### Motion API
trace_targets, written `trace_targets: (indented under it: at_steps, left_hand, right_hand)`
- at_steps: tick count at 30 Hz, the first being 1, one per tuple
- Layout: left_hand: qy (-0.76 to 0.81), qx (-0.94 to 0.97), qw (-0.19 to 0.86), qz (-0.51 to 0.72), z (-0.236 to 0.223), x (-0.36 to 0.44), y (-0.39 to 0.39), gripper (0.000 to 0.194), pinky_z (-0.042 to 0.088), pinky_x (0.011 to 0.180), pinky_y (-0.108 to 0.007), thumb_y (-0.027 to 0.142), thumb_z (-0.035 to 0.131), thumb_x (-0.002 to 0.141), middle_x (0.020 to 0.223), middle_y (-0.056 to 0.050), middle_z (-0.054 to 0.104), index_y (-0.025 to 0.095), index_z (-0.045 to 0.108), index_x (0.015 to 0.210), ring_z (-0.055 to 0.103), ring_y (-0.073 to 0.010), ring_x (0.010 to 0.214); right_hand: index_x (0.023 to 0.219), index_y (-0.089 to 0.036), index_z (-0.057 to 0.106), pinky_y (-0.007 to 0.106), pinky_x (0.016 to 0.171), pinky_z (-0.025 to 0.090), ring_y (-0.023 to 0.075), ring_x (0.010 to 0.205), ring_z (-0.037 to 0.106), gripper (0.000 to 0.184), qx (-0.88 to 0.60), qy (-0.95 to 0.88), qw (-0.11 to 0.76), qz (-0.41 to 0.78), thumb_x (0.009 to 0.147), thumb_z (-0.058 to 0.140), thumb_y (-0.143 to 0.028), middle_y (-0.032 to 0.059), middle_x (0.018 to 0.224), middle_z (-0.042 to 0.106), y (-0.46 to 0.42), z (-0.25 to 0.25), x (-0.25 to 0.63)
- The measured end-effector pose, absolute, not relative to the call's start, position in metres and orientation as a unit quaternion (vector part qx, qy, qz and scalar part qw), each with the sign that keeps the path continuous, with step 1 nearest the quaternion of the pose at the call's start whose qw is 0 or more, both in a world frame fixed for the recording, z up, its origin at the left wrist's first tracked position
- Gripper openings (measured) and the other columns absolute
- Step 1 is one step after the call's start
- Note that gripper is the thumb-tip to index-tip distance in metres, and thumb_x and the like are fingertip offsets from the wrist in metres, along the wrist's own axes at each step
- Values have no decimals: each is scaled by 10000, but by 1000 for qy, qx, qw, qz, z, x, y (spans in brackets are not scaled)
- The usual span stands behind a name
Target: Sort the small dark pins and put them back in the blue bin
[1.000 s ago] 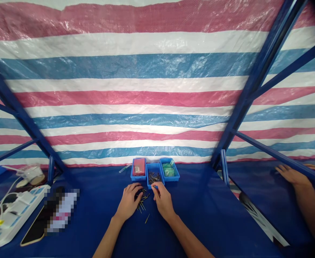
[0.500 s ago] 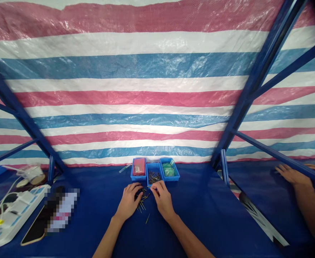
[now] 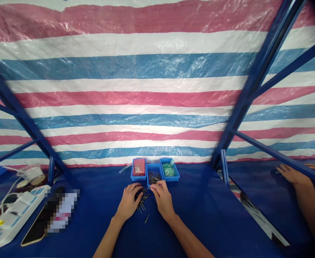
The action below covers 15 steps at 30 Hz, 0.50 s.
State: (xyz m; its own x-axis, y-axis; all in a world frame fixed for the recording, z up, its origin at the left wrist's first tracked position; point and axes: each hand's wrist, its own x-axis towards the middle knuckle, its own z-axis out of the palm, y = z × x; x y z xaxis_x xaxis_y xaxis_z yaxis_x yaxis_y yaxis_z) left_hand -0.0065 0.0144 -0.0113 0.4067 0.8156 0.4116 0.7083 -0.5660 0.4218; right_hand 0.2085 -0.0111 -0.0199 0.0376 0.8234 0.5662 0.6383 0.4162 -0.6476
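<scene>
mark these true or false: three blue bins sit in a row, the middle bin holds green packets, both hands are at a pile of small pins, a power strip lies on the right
1. Three blue bins sit in a row: true.
2. The middle bin holds green packets: false, it holds small dark pins; the green packets are in the right one.
3. Left hand and right hand are at the loose pins: true.
4. A power strip lies on the right: false, it lies far left.
</scene>
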Motion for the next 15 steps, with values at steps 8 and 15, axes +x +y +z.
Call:
trace_targets:
  at_steps: [8, 15]
  left_hand:
    - [460, 831, 106, 295, -8, -6, 12, 287, 496, 1064, -507, 371, 496, 1064, 1343, -53, 663, 315, 676, 1280, 594, -277, 1267]
    - [462, 829, 104, 297, -10, -6, 13, 287, 492, 1071, -508, 365, 491, 1067, 1334, -55, 666, 309, 678, 1278, 599, -271, 1257]
  right_hand:
    - [1100, -293, 700, 292, 863, 562, 196, 968, 693, 283, -510, -688, 497, 140, 1103, 419, -323, 47, 1096, 666, -16, -7, 207]
    - [1133, -285, 682, 263, 705, 549, 134, 645, 627, 315, -501, -687, 490, 191, 1124, 373, -346, 30, 1076, 683, -16, -6, 208]
